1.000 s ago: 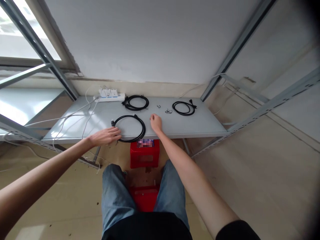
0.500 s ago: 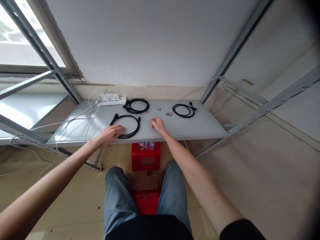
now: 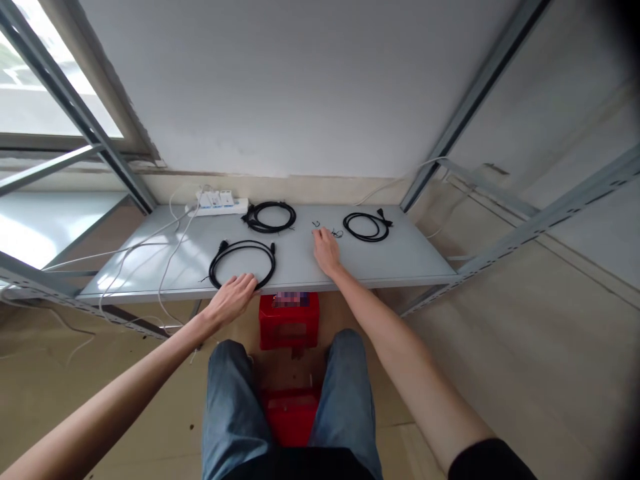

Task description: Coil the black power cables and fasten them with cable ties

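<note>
At the shelf's front edge, my left hand [image 3: 233, 298] is closed over the near side of a coiled black cable [image 3: 242, 244], whose plug and connector lie at the back of the loop. A thin black tie [image 3: 205, 279] pokes out left of this coil. My right hand [image 3: 326, 252] rests low over the shelf with its fingers drawn together. Its fingertips are beside small black twist ties [image 3: 337, 233] and just short of another bent tie [image 3: 315, 224]. Whatever those fingers may pinch is hidden.
Another black cable coil [image 3: 271, 218] lies at the back, and one more [image 3: 367, 227] to the right. A white power strip [image 3: 218, 205] with white cords stands at the back left. Metal posts frame the grey shelf [image 3: 400, 260]. A red stool [image 3: 289, 328] is below.
My left hand has closed on the near side of the front coil, which has shifted slightly toward me and left. My right hand has moved right and forward, close to the ties.
</note>
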`<state>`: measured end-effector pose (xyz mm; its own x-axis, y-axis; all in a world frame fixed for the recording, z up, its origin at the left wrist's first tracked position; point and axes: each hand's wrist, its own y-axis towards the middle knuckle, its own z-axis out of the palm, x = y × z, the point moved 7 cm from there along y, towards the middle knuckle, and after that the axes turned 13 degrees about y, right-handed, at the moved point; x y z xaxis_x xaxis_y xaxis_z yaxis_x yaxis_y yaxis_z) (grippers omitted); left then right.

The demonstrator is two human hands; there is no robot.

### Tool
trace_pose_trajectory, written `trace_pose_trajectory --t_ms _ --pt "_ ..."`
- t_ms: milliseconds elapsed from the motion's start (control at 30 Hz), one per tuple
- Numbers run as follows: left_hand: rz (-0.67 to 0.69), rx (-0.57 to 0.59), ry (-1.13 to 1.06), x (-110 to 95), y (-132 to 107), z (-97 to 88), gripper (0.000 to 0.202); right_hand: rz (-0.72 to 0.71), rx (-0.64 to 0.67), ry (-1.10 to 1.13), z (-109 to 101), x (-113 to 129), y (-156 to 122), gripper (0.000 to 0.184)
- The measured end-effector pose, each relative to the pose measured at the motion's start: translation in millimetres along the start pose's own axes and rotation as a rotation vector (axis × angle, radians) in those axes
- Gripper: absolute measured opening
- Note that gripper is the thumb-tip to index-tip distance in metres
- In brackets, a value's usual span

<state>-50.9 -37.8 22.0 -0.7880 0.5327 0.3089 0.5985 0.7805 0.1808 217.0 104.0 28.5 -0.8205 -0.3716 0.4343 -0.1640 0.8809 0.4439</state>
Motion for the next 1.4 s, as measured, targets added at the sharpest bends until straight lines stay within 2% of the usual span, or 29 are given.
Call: trace_pose_trajectory --t_ms 100,200,300,333,400,467,633,733,833,1033,1200,1267,1333,1400 --pt "-0.100 0.039 -0.008 15 -8 -0.3 0.035 0.045 -0.046 0.006 6 -10 20 0.055" --pt "-0.355 0.053 -0.060 53 -9 -7.9 0.034 0.059 -0.071 0.034 14 -20 34 0.055" --pt "-0.677 -0.091 -0.059 93 -1 -29.9 0.039 0.089 -0.116 0.057 21 -29 42 0.050" --pt "-0.760 -0.148 -0.051 101 4 -37.0 0.040 0.106 -0.126 0.062 24 -33 44 0.049" --pt "-0.833 -0.221 -0.047 105 19 -44.8 0.042 0.137 -0.122 0.066 28 -38 46 0.046" --pt "-0.796 -0.224 -0.058 96 41 -42.7 0.042 0.152 -0.096 0.059 32 -42 47 0.046" --pt "-0.574 -0.073 -0.090 47 88 -13.6 0.048 0.152 -0.053 0.069 33 -41 47 0.051" --pt "-0.523 0.017 -0.098 24 97 1.5 0.051 0.121 -0.066 0.127 28 -32 43 0.050" --pt "-0.469 0.085 -0.123 11 99 9.0 0.047 0.043 -0.046 0.158 22 -15 35 0.050" --pt "-0.378 0.150 -0.178 6 103 14.4 0.039 -0.115 0.018 0.199 13 25 7 0.046" --pt "-0.393 0.152 -0.183 10 104 19.6 0.041 -0.057 0.023 0.264 15 42 -11 0.031" --pt "-0.390 0.140 -0.188 10 104 19.7 0.042 -0.007 -0.026 0.294 15 49 -17 0.027" --pt "-0.396 0.127 -0.191 11 103 18.3 0.042 0.020 -0.102 0.303 14 58 -23 0.029" --pt "-0.408 0.117 -0.196 12 103 16.4 0.043 -0.032 -0.106 0.300 17 70 -27 0.034"
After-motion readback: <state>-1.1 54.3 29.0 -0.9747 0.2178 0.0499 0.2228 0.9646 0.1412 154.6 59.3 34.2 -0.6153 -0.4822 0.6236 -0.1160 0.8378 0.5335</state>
